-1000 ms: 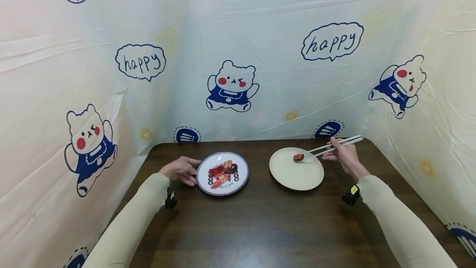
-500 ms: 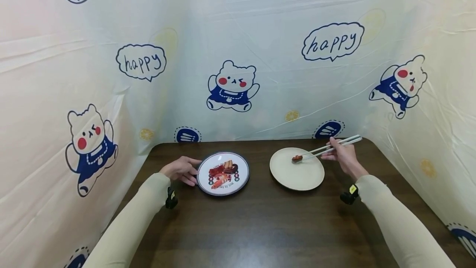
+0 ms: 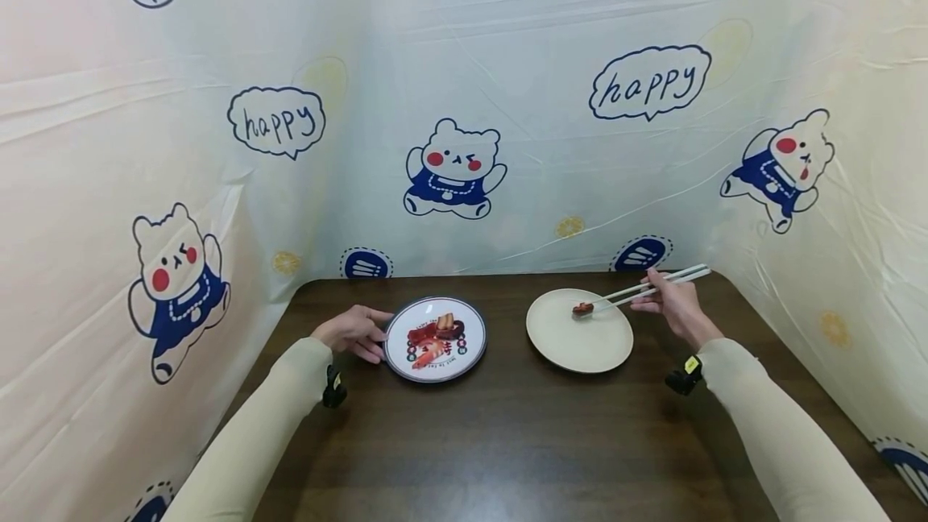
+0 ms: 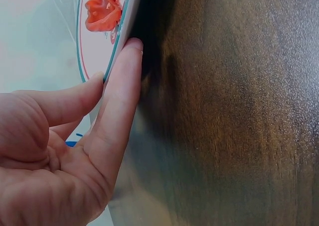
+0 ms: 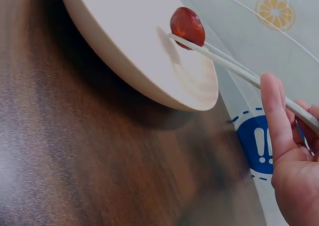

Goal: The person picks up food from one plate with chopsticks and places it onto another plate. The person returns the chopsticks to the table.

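In the head view, my left hand [image 3: 354,333] pinches the left edge of a white plate with a dark blue rim [image 3: 395,349]. Thumb on the rim and fingers along the underside show in the left wrist view. Pieces of food lie on that plate, among them an orange-red shrimp [image 3: 428,353]. At the right, my right hand [image 3: 676,304] holds a pair of pale chopsticks [image 3: 627,294]. Their tips grip a glossy reddish-brown piece of food [image 5: 188,28] over the far part of a plain cream plate [image 3: 580,349].
Both plates stand side by side toward the back of a dark brown wooden table [image 3: 464,449], with a gap between them. A pale curtain [image 3: 536,119] printed with bears and the word happy hangs behind the table and along both sides.
The chopstick tips and the reddish-brown food piece have shifted slightly left, then back right, over the cream plate. The piece's tilt differs. My left hand and its plate have not moved.
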Motion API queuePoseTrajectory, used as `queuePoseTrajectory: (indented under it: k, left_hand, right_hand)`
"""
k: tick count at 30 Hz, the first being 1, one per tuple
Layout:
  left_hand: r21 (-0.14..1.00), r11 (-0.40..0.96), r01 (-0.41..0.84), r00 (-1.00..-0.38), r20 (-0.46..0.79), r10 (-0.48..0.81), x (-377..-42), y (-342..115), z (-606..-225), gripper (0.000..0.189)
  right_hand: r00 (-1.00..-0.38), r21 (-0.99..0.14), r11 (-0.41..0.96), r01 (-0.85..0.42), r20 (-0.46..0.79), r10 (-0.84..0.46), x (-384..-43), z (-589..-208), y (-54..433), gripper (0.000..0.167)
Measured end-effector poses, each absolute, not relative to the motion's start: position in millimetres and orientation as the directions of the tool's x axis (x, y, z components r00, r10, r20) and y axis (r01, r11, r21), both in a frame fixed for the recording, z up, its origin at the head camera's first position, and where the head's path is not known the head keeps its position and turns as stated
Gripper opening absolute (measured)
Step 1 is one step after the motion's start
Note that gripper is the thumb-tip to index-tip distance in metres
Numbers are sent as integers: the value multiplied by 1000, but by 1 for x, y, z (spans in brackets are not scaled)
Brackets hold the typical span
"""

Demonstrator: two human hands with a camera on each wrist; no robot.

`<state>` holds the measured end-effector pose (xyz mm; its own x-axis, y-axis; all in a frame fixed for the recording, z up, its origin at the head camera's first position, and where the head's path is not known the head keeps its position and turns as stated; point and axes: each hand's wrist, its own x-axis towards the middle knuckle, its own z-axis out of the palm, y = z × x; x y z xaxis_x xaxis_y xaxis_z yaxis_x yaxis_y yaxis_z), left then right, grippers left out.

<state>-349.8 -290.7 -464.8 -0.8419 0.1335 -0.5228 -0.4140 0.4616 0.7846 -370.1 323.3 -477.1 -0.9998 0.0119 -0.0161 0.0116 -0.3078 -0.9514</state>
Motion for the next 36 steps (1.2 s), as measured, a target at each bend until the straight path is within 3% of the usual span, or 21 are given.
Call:
queuePoseTrajectory:
  k: [10,36]
  left_hand:
    - [784,460,-418,-839,-527,135,-350,-291,-467,63]
    - [785,467,-408,-841,-522,144,-351,-291,-464,62]
  right_hand:
    - [-997,-937,-345,54,-32,-71,-376,-472,329,31]
    - [-961,-950,-288,121,-40,-272,-402,-454,323,38]
